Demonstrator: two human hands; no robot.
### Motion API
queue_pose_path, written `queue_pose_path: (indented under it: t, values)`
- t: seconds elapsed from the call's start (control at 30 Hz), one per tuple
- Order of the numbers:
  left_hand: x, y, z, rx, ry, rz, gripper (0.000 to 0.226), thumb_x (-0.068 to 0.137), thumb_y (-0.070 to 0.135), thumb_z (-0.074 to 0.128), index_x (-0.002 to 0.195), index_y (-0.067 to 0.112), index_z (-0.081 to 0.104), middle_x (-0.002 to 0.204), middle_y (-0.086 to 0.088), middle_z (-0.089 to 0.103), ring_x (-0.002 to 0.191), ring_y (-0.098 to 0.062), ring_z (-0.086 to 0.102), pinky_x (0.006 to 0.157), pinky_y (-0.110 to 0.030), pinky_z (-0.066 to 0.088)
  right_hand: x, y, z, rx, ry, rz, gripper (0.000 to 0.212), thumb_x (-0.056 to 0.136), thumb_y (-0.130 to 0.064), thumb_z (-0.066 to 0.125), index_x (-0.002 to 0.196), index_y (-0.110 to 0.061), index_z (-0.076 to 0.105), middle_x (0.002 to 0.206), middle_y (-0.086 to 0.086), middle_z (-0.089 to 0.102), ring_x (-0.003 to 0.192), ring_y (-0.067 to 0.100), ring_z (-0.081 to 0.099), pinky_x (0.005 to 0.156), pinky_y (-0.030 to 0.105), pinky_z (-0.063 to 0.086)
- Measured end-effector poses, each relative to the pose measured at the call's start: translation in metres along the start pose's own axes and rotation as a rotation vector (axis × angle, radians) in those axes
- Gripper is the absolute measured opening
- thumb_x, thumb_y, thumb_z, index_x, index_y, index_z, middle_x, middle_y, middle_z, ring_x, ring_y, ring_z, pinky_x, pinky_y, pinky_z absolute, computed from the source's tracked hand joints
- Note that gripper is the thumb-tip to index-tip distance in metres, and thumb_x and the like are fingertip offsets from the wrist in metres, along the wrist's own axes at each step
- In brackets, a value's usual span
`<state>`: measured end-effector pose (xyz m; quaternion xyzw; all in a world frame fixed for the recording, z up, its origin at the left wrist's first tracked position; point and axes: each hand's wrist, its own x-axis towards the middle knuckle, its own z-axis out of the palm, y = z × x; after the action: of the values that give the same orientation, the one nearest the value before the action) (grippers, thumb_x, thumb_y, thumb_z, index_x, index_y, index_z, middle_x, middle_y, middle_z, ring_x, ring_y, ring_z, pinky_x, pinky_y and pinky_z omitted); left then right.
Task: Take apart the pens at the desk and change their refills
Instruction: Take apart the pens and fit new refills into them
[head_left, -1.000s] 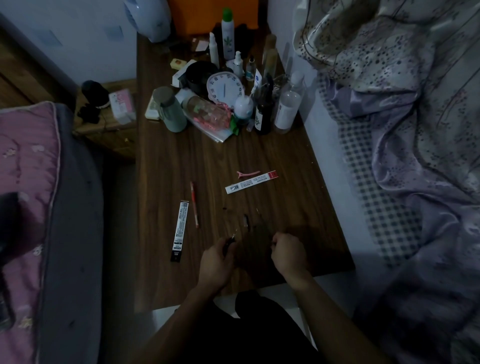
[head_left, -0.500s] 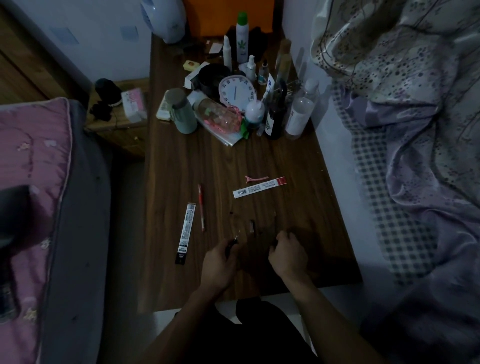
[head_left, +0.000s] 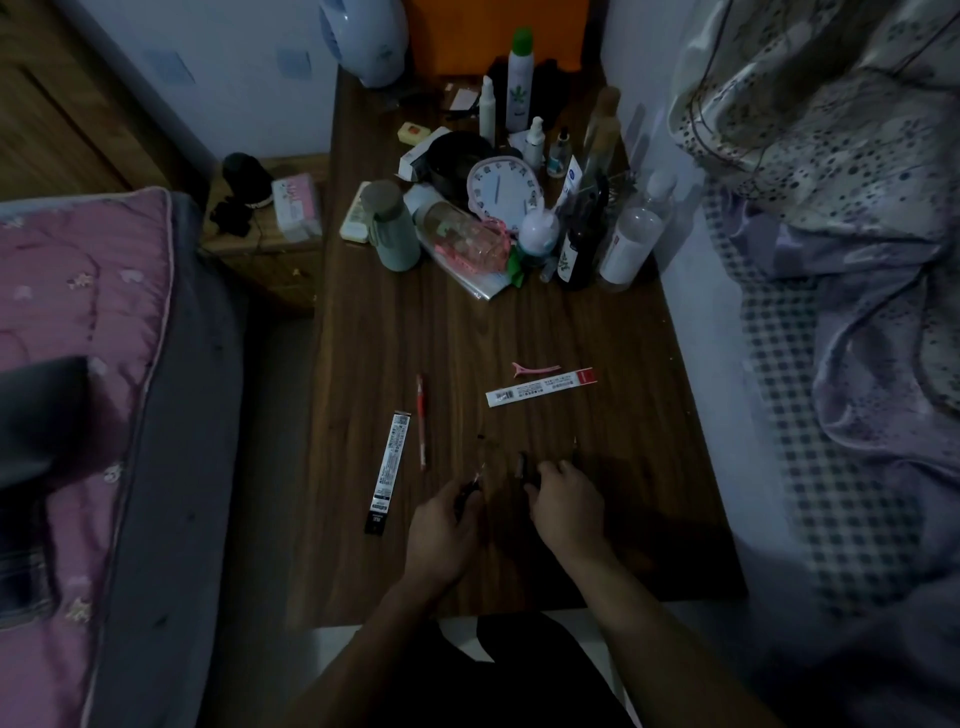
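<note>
On the dark wooden desk (head_left: 613, 332) my left hand (head_left: 441, 525) is closed around a dark pen part (head_left: 470, 488) whose thin tip sticks out forward. My right hand (head_left: 566, 506) rests on the desk to the right, its fingers curled by a small dark pen piece (head_left: 522, 464); the dim light hides whether it grips it. A red pen (head_left: 421, 421) lies left of the hands. Beside it lies a black-and-white refill packet (head_left: 388, 473). A white refill packet with a red end (head_left: 540, 387) lies farther back, with a pink hair clip (head_left: 535, 369) behind it.
Bottles, a cup (head_left: 392, 228), a white clock (head_left: 501, 195) and other clutter crowd the back of the desk. A pink-covered bed (head_left: 78, 364) lies to the left and a bed with a floral quilt (head_left: 857, 234) to the right. A low wooden nightstand (head_left: 270, 244) stands at left.
The hands have drawn a little closer together over the pen parts. The view has shifted slightly; the things on the desk lie as before.
</note>
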<state>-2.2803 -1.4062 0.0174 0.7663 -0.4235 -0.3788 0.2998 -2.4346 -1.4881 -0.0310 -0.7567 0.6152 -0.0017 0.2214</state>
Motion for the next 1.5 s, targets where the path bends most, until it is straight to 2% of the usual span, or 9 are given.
queue_pose_path:
  t: [0.37, 0.5, 0.63, 0.77, 0.9, 1.03, 1.1, 1.2, 1.5]
  values:
    - [0.002, 0.003, 0.0, -0.019, -0.005, 0.001, 0.013, 0.095, 0.027, 0.055, 0.099, 0.03, 0.067, 0.074, 0.008, 0.074, 0.065, 0.0, 0.069, 0.063, -0.03, 0.054, 0.004, -0.001, 0.003, 0.079, -0.044, 0.024, 0.006, 0.093, -0.026, 0.061, 0.09, -0.028, 0.066, 0.091, -0.006, 0.067, 0.08, 0.012, 0.062, 0.067, 0.027, 0.046]
    - [-0.001, 0.01, -0.006, -0.002, 0.006, 0.051, 0.015, 0.096, 0.026, 0.055, 0.095, 0.038, 0.063, 0.072, 0.016, 0.07, 0.066, 0.002, 0.067, 0.053, -0.013, 0.045, 0.005, -0.001, -0.012, 0.417, -0.057, 0.199, 0.013, 0.092, -0.023, 0.066, 0.095, -0.035, 0.069, 0.092, -0.016, 0.065, 0.081, -0.001, 0.06, 0.065, 0.014, 0.045]
    - [0.0, 0.027, -0.014, -0.02, 0.009, 0.081, 0.015, 0.097, 0.024, 0.055, 0.101, 0.034, 0.066, 0.073, 0.02, 0.068, 0.068, 0.004, 0.066, 0.055, -0.009, 0.043, 0.004, -0.018, -0.054, 0.789, -0.066, 0.286, 0.017, 0.091, -0.025, 0.068, 0.085, -0.041, 0.067, 0.096, -0.015, 0.069, 0.08, 0.003, 0.067, 0.066, 0.017, 0.051]
    - [0.0, 0.054, -0.027, -0.034, 0.025, 0.156, 0.017, 0.097, 0.024, 0.055, 0.107, 0.028, 0.068, 0.082, 0.02, 0.069, 0.077, 0.006, 0.066, 0.061, -0.007, 0.044, -0.001, -0.039, -0.108, 0.976, -0.018, 0.144, 0.023, 0.089, -0.019, 0.07, 0.086, -0.041, 0.071, 0.091, -0.017, 0.072, 0.081, 0.0, 0.07, 0.061, 0.018, 0.056]
    - [-0.004, 0.086, -0.046, -0.039, 0.021, 0.257, 0.016, 0.099, 0.025, 0.053, 0.096, 0.024, 0.068, 0.075, 0.013, 0.068, 0.069, -0.002, 0.064, 0.06, -0.025, 0.049, -0.007, -0.053, -0.157, 1.126, 0.048, -0.029, 0.024, 0.086, -0.011, 0.074, 0.088, -0.035, 0.072, 0.096, -0.015, 0.074, 0.079, 0.01, 0.074, 0.062, 0.018, 0.057]
    - [-0.013, 0.115, -0.068, -0.044, 0.041, 0.369, 0.018, 0.099, 0.023, 0.053, 0.102, 0.026, 0.069, 0.075, 0.021, 0.067, 0.069, 0.004, 0.063, 0.058, -0.007, 0.039, -0.011, -0.062, -0.186, 1.094, 0.001, -0.15, 0.009, 0.079, -0.031, 0.073, 0.088, -0.033, 0.074, 0.095, -0.008, 0.076, 0.082, 0.012, 0.073, 0.067, 0.024, 0.059]
    - [-0.017, 0.126, -0.077, -0.066, 0.038, 0.386, 0.018, 0.099, 0.02, 0.053, 0.105, 0.024, 0.07, 0.076, 0.019, 0.068, 0.068, 0.004, 0.064, 0.059, -0.009, 0.04, -0.013, -0.063, -0.195, 1.091, -0.016, -0.182, 0.014, 0.075, -0.037, 0.072, 0.087, -0.031, 0.074, 0.092, -0.004, 0.076, 0.079, 0.013, 0.072, 0.068, 0.027, 0.06]
    - [-0.021, 0.136, -0.087, -0.052, 0.001, 0.412, 0.019, 0.099, 0.018, 0.054, 0.107, 0.019, 0.071, 0.074, 0.015, 0.068, 0.064, 0.003, 0.062, 0.058, -0.014, 0.042, -0.016, -0.066, -0.203, 1.091, -0.045, -0.235, 0.012, 0.075, -0.033, 0.073, 0.086, -0.029, 0.075, 0.086, 0.002, 0.075, 0.073, 0.011, 0.069, 0.068, 0.027, 0.059]
    - [-0.034, 0.146, -0.102, 0.008, 0.006, 0.457, 0.021, 0.098, 0.013, 0.055, 0.11, 0.017, 0.072, 0.063, 0.025, 0.06, 0.055, 0.009, 0.055, 0.053, -0.005, 0.032, -0.026, -0.076, -0.218, 1.09, -0.066, -0.337, 0.014, 0.079, -0.017, 0.072, 0.087, -0.027, 0.077, 0.092, 0.001, 0.076, 0.083, 0.013, 0.072, 0.069, 0.024, 0.057]
